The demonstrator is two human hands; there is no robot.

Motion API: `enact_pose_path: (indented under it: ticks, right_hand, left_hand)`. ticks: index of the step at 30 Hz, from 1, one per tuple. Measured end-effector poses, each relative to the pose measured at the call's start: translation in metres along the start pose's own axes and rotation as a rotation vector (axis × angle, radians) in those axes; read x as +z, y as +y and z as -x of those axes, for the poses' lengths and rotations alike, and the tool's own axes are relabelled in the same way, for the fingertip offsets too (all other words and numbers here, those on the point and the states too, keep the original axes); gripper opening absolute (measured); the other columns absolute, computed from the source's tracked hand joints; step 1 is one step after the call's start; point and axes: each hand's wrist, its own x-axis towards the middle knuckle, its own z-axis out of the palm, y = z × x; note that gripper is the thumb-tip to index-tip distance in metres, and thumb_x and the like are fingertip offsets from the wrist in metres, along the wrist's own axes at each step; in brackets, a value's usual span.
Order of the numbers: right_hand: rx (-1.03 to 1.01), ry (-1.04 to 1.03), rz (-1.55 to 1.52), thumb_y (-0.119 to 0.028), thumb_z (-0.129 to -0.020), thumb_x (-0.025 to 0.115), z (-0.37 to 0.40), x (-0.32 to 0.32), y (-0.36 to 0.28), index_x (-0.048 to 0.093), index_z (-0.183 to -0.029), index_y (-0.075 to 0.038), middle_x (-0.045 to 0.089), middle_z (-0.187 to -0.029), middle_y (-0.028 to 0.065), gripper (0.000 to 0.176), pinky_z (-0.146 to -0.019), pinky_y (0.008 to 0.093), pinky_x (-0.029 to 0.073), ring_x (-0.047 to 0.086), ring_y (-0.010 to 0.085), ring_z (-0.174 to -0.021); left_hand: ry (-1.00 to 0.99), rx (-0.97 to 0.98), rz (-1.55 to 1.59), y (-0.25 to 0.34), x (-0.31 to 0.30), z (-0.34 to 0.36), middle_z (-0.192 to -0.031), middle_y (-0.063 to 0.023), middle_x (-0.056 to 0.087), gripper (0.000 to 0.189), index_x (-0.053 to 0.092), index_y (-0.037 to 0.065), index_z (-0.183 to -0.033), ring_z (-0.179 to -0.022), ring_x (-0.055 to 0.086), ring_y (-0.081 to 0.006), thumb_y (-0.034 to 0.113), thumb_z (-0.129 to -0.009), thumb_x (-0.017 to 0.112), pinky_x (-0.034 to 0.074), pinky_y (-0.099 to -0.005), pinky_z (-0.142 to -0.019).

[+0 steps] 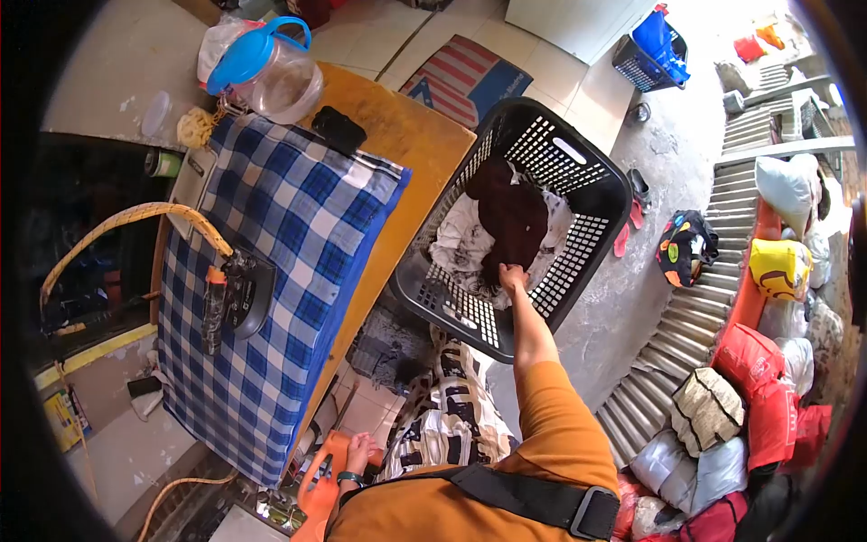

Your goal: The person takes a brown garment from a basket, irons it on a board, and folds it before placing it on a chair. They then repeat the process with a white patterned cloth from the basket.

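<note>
My right hand (513, 278) reaches into a black plastic laundry basket (603, 194), its fingers closed on a dark maroon garment (515, 217). Under that garment lies a white cloth with dark markings (459, 237). Low in the view, my left hand (359, 452) is beside an orange plastic chair (316, 492), with its fingers loosely bent and nothing seen in them. A black clothes iron (248, 294) with a patterned cord stands on a blue-and-white checked cloth (307, 212) over the table, to the left of the basket.
The wooden table (397, 117) carries a clear jar with a blue lid (275, 77) and a dark pouch (339, 131). A flag-patterned mat (465, 81) lies behind the basket. Filled bags (754, 357) line the right side. Another basket (652, 54) stands at the back.
</note>
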Motion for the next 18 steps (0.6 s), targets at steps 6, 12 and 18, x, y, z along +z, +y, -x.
enact_pose_path:
  ticks: [6,12,18]
  right_hand:
    - [-0.190,0.174,0.045,-0.040,-0.087,0.051,0.010,-0.002,0.011,0.067,-0.115,-0.021,0.047,-0.134,0.0152,0.038,-0.103,0.0449,0.035,0.043,0.0380,-0.122]
    - [-0.203,-0.195,-0.141,-0.037,-0.085,0.056,-0.035,0.014,0.017,0.070,-0.108,-0.018,0.063,-0.112,0.0124,0.033,-0.095,0.0404,0.044,0.058,0.0287,-0.105]
    - [-0.764,-1.102,-0.391,-0.015,-0.087,0.056,0.121,-0.098,-0.092,0.071,-0.096,0.000,0.070,-0.100,0.0085,0.023,-0.092,0.0285,0.045,0.062,0.0159,-0.098]
  left_hand:
    - [0.093,0.090,-0.008,0.027,-0.007,0.002,-0.091,-0.0060,0.062,0.022,0.050,0.007,-0.113,-0.075,0.062,-0.0117,0.023,-0.097,0.049,0.049,-0.0226,-0.063]
    - [0.032,0.150,-0.008,0.050,0.010,0.003,-0.095,-0.0069,0.062,0.024,0.050,0.006,-0.115,-0.081,0.062,-0.0126,0.022,-0.097,0.050,0.049,-0.0246,-0.069]
    - [-0.111,0.357,-0.020,0.084,0.033,0.008,-0.100,-0.0055,0.059,0.025,0.050,0.003,-0.116,-0.091,0.058,-0.0119,0.016,-0.095,0.053,0.050,-0.0270,-0.079]
